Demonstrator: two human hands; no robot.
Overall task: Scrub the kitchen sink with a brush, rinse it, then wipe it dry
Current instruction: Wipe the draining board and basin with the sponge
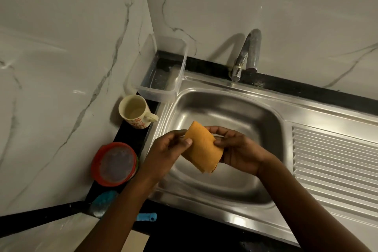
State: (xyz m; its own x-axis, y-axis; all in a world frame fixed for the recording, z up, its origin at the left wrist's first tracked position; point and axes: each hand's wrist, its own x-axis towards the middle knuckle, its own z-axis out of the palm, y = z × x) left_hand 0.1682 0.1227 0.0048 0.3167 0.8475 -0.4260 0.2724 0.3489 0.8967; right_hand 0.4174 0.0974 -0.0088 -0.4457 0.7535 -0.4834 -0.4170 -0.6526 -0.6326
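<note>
Step in hand, as I judge it: the wipe-dry, getting the cloth ready. Orange cloth (202, 145) is folded and held in the air over the middle of the sink (245, 112) basin, not touching the steel.

Left hand (169, 147): grip closed on the cloth's left edge, thumb on top, fingers under. Right hand (239, 149): grip closed on the right side, fingers curled round the fold. Both hands share the one cloth.

Brush (106, 202) lies on the bench (131, 137) at the near left corner, blue handle poking out past the left forearm, well apart from the hands. Tap (245, 55) shows no water running. Basin looks free of suds, but the light is dim and I cannot tell if it is wet.

Doing it well:
- Keep the cloth folded into a flat pad so one hand can press it evenly.
- Start at the rim and tap base, then work down the walls toward the drain, so drips go to parts not yet wiped.
- Overlap strokes; refold to a dry face when one side soaks.
- Run the ribbed drainboard (337, 159) along the grooves, not across.
- Mind the mug (135, 112) and the red-lidded tub (114, 161) just beside the left rim.
</note>
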